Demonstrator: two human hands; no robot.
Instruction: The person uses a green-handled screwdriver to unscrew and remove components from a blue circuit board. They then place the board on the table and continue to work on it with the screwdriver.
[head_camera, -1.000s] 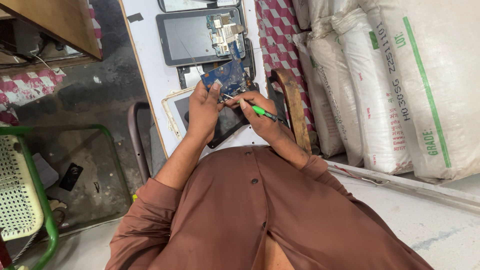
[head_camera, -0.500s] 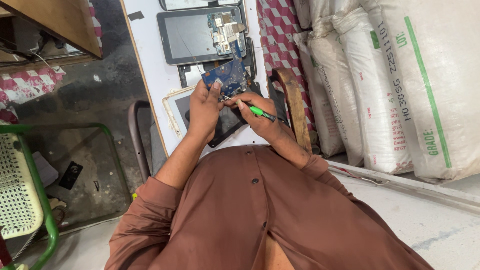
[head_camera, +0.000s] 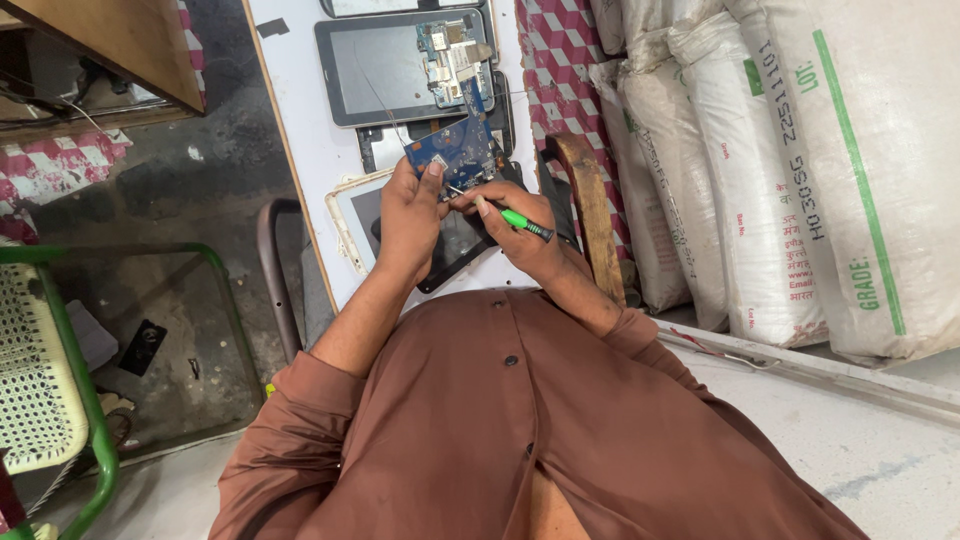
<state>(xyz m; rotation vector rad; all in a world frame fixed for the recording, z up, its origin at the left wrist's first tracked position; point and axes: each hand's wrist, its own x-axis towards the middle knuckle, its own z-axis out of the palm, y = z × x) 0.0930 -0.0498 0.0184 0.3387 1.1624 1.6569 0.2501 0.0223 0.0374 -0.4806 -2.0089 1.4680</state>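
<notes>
The grip of the left hand (head_camera: 408, 215) is closing around the lower edge of a small blue circuit board (head_camera: 452, 152), thumb lying on its face, holding it tilted just above the white tabletop (head_camera: 300, 110). The grip of the right hand (head_camera: 520, 235) is pinching a thin screwdriver with a green plastic handle (head_camera: 520, 220), its metal tip touching the board's lower right part. Beneath both hands a flat dark tablet screen (head_camera: 455, 250) is lying on an opened white tablet shell (head_camera: 350, 215). Farther up the tabletop another dark tablet (head_camera: 375, 65) is lying flat with a loose board of metal shields on its right end. To the right, woven white sacks (head_camera: 800, 150) are standing packed together. At the left, a green metal-framed chair (head_camera: 60, 400) with a pale mesh seat is standing on the floor.
</notes>
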